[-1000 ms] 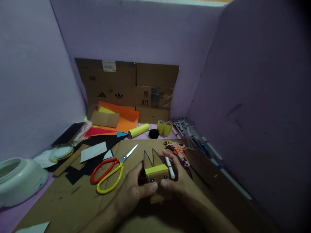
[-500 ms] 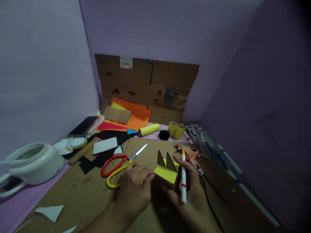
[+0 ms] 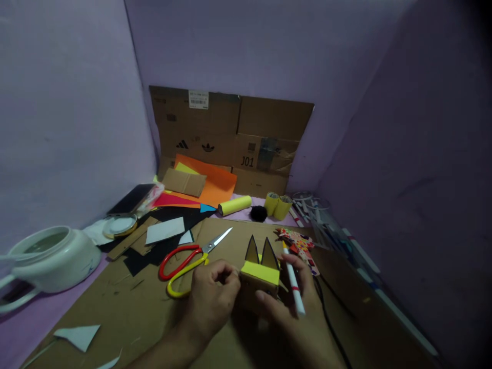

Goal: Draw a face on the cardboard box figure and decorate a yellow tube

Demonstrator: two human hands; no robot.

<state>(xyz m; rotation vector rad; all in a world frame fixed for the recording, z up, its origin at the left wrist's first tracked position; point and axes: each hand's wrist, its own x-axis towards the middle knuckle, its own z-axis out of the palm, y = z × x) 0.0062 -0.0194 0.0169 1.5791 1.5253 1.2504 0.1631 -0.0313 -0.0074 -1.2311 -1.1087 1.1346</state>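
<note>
A small yellow-topped cardboard box [image 3: 260,273] with two dark-edged pointed ears standing on it is held between the thumb and fingers of my right hand [image 3: 307,306]. A white marker [image 3: 293,283] with a yellow tip and a red band lies tucked against that same hand's fingers, tip pointing away from me. My left hand [image 3: 212,296] is closed in a pinch beside the box's left edge; what is between its fingertips, if anything, is too small to make out. Scissors [image 3: 205,251] with red and yellow handles lie open just beyond my left hand.
Left stands a white pot [image 3: 57,259]. Paper and cardboard scraps [image 3: 165,230] lie behind the scissors. Farther back are yellow tubes [image 3: 235,205], a black fuzzy ball [image 3: 259,213] and orange paper [image 3: 215,182]. Several markers and a patterned cutout [image 3: 302,243] lie right, near a black cord [image 3: 326,318].
The box has turned slightly, so its front side and ears show more. The marker has tilted, its tip now farther left. My left fingers have drawn slightly back from the box's edge.
</note>
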